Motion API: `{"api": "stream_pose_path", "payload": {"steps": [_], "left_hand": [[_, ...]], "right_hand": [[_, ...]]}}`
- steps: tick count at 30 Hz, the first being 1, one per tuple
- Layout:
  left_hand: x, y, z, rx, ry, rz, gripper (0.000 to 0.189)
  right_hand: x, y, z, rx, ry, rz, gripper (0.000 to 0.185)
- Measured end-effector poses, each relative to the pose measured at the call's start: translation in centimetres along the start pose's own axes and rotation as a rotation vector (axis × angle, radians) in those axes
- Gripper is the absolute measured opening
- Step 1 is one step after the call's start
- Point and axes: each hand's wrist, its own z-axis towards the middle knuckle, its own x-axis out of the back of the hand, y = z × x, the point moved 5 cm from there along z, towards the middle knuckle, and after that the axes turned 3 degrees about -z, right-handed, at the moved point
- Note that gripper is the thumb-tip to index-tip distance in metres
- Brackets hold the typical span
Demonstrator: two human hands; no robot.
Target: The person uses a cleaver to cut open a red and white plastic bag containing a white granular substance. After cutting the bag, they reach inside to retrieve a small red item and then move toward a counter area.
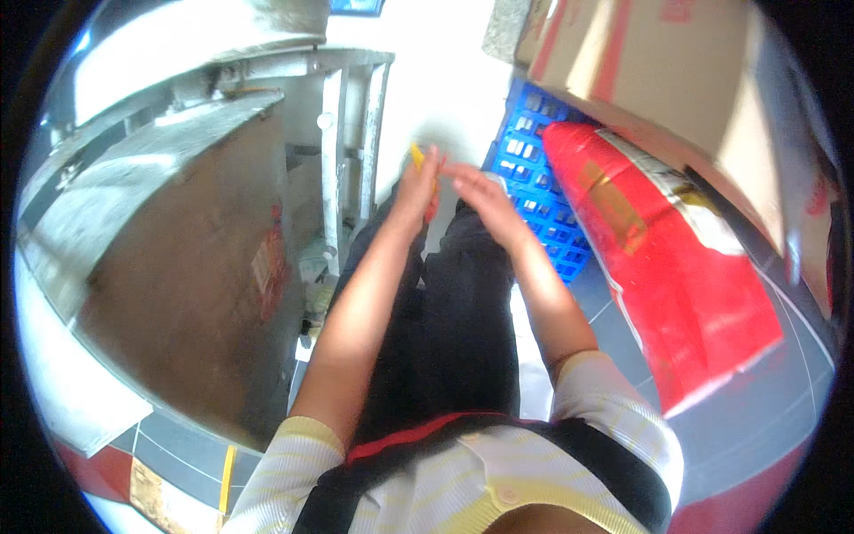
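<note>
My left hand (420,183) is closed around a small yellow object (417,157), mostly hidden by the fingers. A bit of red shows beside the left palm; whether it belongs to the yellow object is unclear. Close by on the right is my right hand (477,190), its fingers stretched towards the left hand. Blur hides whether the right fingertips grip anything. Both hands are above my knees, which are in dark trousers (460,320). Beyond the hands is an overexposed white area.
A blue plastic crate (527,167) stands right of my knees, with a large red sack (687,287) beside it. Cardboard boxes (674,87) rise behind. At left are a brown-sided metal-topped cabinet (180,267) and a metal frame (331,167). Grey tiles (747,427) cover the floor.
</note>
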Motion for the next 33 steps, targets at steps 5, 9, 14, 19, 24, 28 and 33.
{"api": "stream_pose_path", "payload": {"steps": [5,9,14,19,24,28,33], "left_hand": [[-3.7,3.0,-10.0,-0.097,-0.209,-0.241,0.032],[-5.3,8.9,-19.8,-0.137,-0.339,-0.466,0.024],[-4.9,19.1,-32.1,0.114,-0.792,-0.867,0.025],[-2.1,26.1,-42.0,-0.096,-0.935,-0.860,0.027],[-1.8,27.3,-45.5,-0.174,-0.949,-0.727,0.024],[-1.8,26.8,-43.1,-0.187,-0.868,-0.704,0.013],[0.0,26.3,-38.6,0.011,-0.676,-0.699,0.016]], "right_hand": [[-4.4,-13.6,-7.9,0.143,-0.052,-0.574,0.035],[-7.3,-24.8,-14.4,0.138,0.164,-0.571,0.038],[-15.2,-39.4,-22.1,0.615,0.343,-0.993,0.041],[-19.8,-49.1,-24.9,0.956,0.392,-1.081,0.040],[-19.8,-51.1,-25.4,0.944,0.659,-1.203,0.049],[-16.9,-48.6,-24.2,0.621,0.535,-1.091,0.058],[-6.9,-45.5,-22.3,0.223,0.308,-0.875,0.040]]}}
